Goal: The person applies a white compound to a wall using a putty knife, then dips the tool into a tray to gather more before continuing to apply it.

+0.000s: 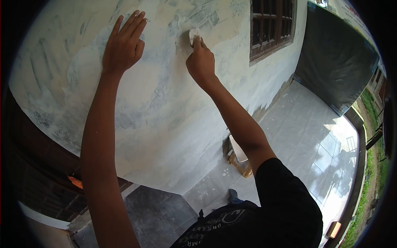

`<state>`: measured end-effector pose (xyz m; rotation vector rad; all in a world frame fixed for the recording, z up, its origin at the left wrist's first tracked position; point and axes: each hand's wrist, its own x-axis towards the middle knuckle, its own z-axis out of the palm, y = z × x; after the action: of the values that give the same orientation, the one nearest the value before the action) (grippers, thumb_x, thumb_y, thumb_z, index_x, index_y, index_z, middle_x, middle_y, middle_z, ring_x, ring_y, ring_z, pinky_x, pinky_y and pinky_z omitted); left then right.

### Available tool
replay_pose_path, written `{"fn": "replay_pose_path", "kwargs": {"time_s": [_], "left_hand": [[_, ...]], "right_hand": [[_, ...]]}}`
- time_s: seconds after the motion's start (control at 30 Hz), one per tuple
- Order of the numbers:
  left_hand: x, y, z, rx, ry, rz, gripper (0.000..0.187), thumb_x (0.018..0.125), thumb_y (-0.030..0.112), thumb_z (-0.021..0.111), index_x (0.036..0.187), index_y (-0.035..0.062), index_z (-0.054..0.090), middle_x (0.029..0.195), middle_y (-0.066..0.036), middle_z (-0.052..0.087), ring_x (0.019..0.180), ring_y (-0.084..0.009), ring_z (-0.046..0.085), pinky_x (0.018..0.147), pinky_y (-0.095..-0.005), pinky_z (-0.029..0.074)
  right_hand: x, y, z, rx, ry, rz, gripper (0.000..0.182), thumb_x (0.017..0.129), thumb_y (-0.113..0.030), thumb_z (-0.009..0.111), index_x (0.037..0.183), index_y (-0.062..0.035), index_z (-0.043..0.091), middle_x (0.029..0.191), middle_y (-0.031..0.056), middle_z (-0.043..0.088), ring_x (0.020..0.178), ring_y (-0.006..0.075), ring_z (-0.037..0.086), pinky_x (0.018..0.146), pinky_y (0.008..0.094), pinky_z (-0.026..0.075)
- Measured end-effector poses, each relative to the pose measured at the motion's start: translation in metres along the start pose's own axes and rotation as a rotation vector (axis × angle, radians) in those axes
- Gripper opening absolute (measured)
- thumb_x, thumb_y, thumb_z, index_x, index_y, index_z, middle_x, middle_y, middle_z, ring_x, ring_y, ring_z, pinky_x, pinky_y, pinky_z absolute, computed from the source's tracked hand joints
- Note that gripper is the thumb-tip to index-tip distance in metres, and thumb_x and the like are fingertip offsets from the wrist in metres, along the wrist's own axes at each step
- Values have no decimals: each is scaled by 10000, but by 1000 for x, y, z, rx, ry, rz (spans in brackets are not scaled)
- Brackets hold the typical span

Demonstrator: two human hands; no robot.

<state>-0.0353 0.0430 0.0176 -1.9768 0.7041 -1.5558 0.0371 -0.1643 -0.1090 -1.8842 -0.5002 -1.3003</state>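
The grip of the pale tool (193, 36) is hidden inside the right hand (201, 62), and the window (273, 25) to that hand's right is cut off by the top edge. Far below the left hand (123, 50), its forearm covers part of an orange thing (75, 182), too little of which shows to identify. Well below the right hand, the stool (240, 165) is partly hidden by the arm.

Shirt: my black cloth T-shirt (285, 211), printed with pale lettering (202, 232)
Sleeve: short, black (275, 177), ending above my elbow
Left hand (123, 48): bare, pale specks on the fingertips (143, 13)
Right hand (201, 65): ungloved
Legwear: blue sliver (236, 201)
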Motion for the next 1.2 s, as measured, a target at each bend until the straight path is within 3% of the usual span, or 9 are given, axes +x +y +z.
{"fn": "replay_pose_path", "kwargs": {"time_s": [0.13, 0.17, 0.33, 0.47, 0.57, 0.73, 0.87, 0.93, 1.2], "left_hand": [[0, 0, 1, -2, -2, -4, 554, 815, 18, 449, 1360, 35, 548, 1480, -65, 501, 1411, -199, 416, 1196, -462, 276], [0, 0, 1, -4, -1, -4, 554, 815, 18, 449, 1360, 35, 548, 1480, -65, 501, 1411, -199, 416, 1196, -462, 276], [-1, -1, 3, 17, 2, 3, 544, 823, 19, 447, 1357, 31, 550, 1480, -66, 502, 1411, -200, 416, 1198, -462, 273], [0, -1, 3, 12, 2, -3, 537, 825, 19, 447, 1351, 30, 556, 1482, -66, 499, 1412, -201, 415, 1199, -462, 273], [-1, -1, 4, 7, 19, 8, 537, 821, 18, 451, 1347, 27, 560, 1483, -65, 498, 1412, -203, 415, 1198, -461, 276], [0, 0, 3, 24, -1, 4, 543, 818, 10, 450, 1349, 31, 559, 1480, -66, 502, 1411, -206, 417, 1195, -462, 278], [0, -2, 4, -5, 11, 9, 544, 818, 10, 449, 1351, 34, 557, 1480, -65, 502, 1409, -206, 420, 1196, -461, 275], [-1, -3, 2, 41, -3, 15, 489, 846, 91, 491, 1324, 49, 584, 1477, -57, 505, 1401, -178, 424, 1205, -440, 273], [-1, -2, 4, 29, 0, 4, 513, 835, 54, 470, 1338, 42, 570, 1483, -59, 498, 1409, -189, 416, 1202, -450, 273]], "right_hand": [[-69, -37, -14, 167, -267, 1, 579, 746, 117, 513, 1314, 152, 410, 1276, 384, 521, 1071, 490, 610, 892, 474, 551], [-83, -39, -14, 212, -151, -76, 436, 838, 84, 533, 1271, 117, 501, 1080, 317, 645, 882, 440, 670, 754, 451, 562], [-54, -32, -63, 458, -179, 153, 267, 864, 38, 522, 1109, 66, 625, 760, 245, 624, 650, 311, 622, 642, 341, 485], [5, 6, -61, 254, 41, 159, 340, 866, 38, 504, 1187, 54, 615, 800, 240, 657, 669, 312, 651, 661, 350, 499], [36, 42, -24, 150, 251, -11, 402, 837, 79, 478, 1227, 112, 570, 993, 300, 671, 931, 422, 672, 817, 412, 543], [-14, 6, 27, -30, 14, -77, 620, 749, 147, 478, 1355, 202, 357, 1361, 420, 422, 1322, 532, 391, 1137, 483, 341], [-132, -69, 2, 201, -331, -167, 622, 778, 122, 485, 1379, 189, 338, 1390, 408, 402, 1310, 548, 406, 1024, 477, 473], [-167, -80, -20, 424, -507, -68, 604, 810, 142, 482, 1405, 100, 390, 1332, 321, 527, 1171, 451, 582, 959, 433, 526], [-21, 19, -40, 252, 51, 37, 441, 879, 107, 489, 1319, 100, 514, 1148, 319, 637, 1077, 409, 651, 876, 378, 535]]}}
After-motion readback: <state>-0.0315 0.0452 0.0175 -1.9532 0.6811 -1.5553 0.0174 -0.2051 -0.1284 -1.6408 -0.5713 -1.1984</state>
